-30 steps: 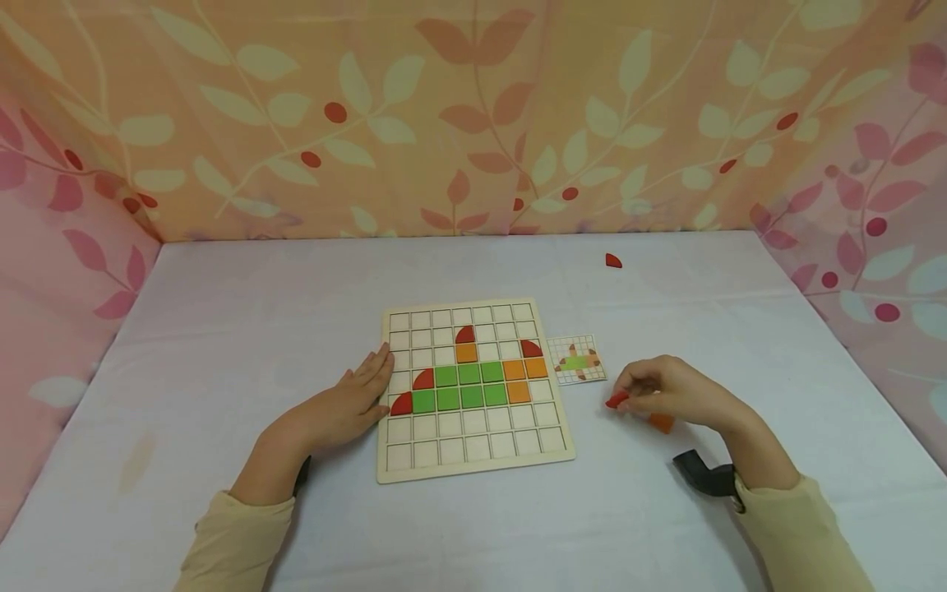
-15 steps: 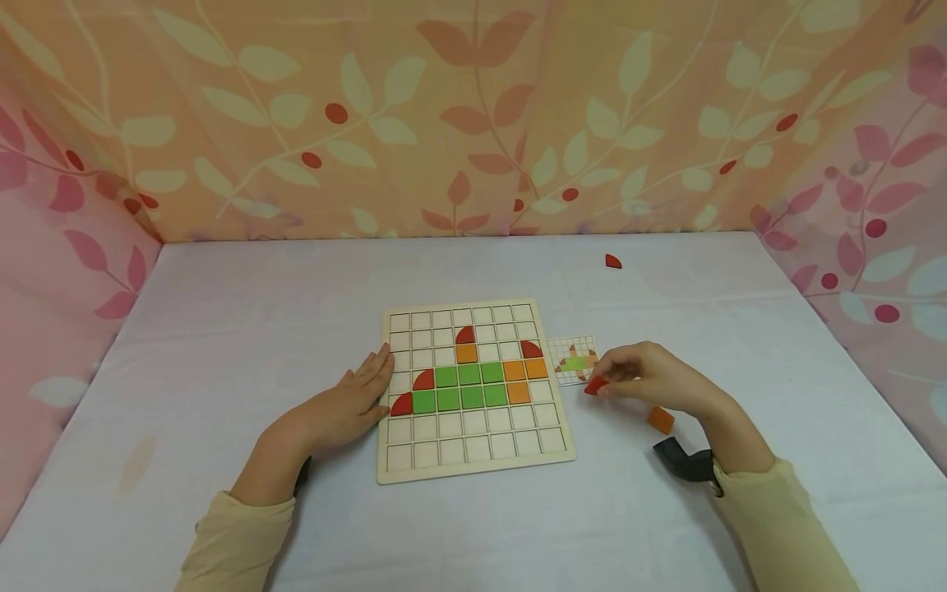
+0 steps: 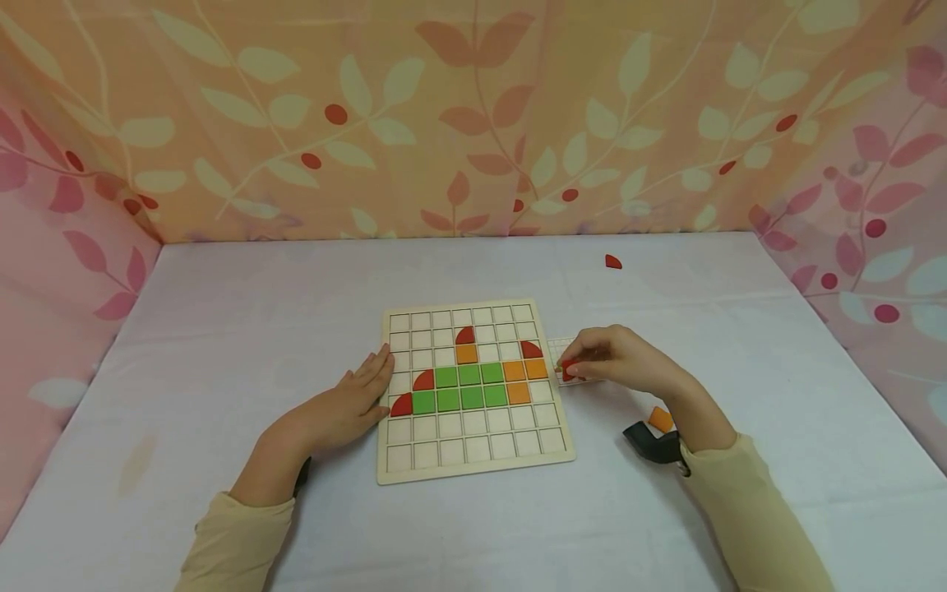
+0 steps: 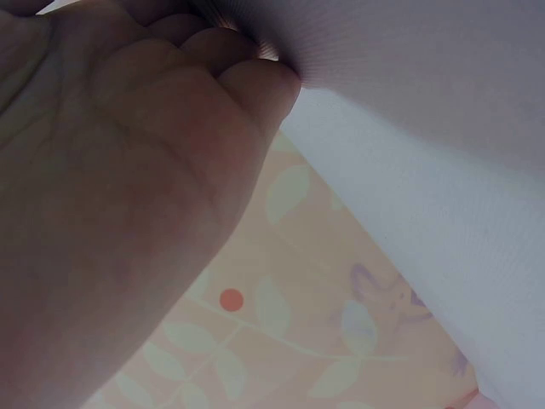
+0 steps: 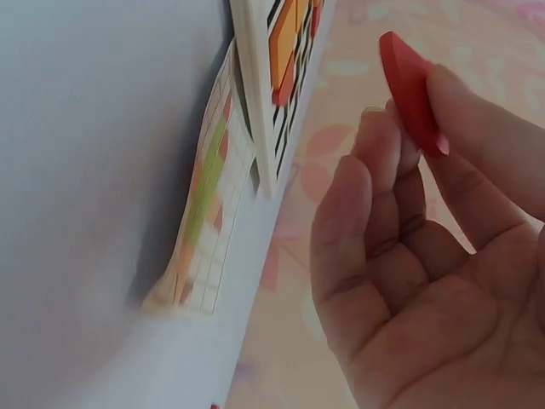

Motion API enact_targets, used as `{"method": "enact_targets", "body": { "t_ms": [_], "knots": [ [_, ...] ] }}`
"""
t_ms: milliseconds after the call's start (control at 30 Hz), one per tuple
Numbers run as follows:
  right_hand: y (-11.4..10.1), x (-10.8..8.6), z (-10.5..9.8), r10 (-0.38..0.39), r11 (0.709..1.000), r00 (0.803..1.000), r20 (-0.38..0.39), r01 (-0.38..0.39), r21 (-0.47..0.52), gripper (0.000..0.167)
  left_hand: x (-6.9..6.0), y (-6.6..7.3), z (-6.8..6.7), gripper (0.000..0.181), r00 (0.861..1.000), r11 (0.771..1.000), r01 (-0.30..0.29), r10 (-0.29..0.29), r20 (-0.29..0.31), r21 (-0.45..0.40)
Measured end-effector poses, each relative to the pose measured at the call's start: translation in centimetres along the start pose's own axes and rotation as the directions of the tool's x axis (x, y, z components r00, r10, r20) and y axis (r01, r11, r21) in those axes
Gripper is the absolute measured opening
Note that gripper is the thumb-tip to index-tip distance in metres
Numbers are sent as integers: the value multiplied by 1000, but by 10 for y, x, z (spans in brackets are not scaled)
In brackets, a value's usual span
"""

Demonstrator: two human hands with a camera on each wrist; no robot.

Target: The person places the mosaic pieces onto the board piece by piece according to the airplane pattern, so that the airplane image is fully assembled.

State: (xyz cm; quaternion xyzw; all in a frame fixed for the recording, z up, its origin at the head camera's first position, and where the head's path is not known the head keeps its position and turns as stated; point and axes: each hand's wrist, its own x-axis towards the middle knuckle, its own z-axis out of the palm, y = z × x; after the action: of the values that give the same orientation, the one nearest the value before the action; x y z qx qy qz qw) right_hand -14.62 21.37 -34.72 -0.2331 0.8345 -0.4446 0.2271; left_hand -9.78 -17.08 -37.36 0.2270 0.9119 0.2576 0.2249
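Observation:
A pale wooden grid board [image 3: 473, 448] lies mid-table, bearing green squares [image 3: 469, 374], orange squares [image 3: 514, 370] and red quarter-circle pieces [image 3: 423, 379]. At its left edge rests my left hand [image 3: 336, 415], fingers extended against the rim; in the left wrist view mostly the palm [image 4: 145, 162] shows. My right hand [image 3: 629, 358] pinches a red quarter-circle piece [image 5: 410, 92] between thumb and fingers, above the small pattern card [image 5: 209, 204] beside the board. In the head view the hand covers much of that card.
A loose orange square [image 3: 660, 419] lies on the white cloth near the right wrist, close to a black wrist strap part [image 3: 654, 444]. Farther back lies another red quarter-circle [image 3: 613, 261]. Patterned curtains [image 3: 473, 123] border the table at the back and sides.
My right hand has moved left and slightly away from me with the red piece, from right of the card to over it. The left hand and board have stayed put.

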Motion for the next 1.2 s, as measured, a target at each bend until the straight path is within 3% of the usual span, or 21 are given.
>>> {"method": "enact_targets", "body": {
  "t_ms": [167, 300, 467, 667, 967, 1200],
  "knots": [
    [-3, 8, 4, 21, 1000, 999, 24, -21, -8, 16, 1, 0, 0, 65, 1000, 1000, 1, -1, -1, 8],
    [-7, 15, 4, 38, 999, 999, -16, -39, -38, 12, 1, 1, -1, 66, 1000, 1000, 3, -3, -2, 11],
    [-10, 22, 4, 49, 999, 998, -44, -50, -9, 7, 1, 1, -1, 66, 1000, 1000, -4, 4, -7, 11],
    [-8, 25, 6, 67, 998, 998, -23, -67, 11, 6, 1, 0, 0, 66, 1000, 1000, -13, 13, -8, 8],
    [-8, 29, 15, 159, 987, 987, -13, -159, 15, 6, 1, 1, -1, 65, 1000, 1000, -12, 12, -6, 8],
    [-4, 32, 23, 173, 984, 985, 2, -173, 47, 10, 0, 1, -1, 65, 1000, 1000, -12, 12, -8, 9]
  ]
}}
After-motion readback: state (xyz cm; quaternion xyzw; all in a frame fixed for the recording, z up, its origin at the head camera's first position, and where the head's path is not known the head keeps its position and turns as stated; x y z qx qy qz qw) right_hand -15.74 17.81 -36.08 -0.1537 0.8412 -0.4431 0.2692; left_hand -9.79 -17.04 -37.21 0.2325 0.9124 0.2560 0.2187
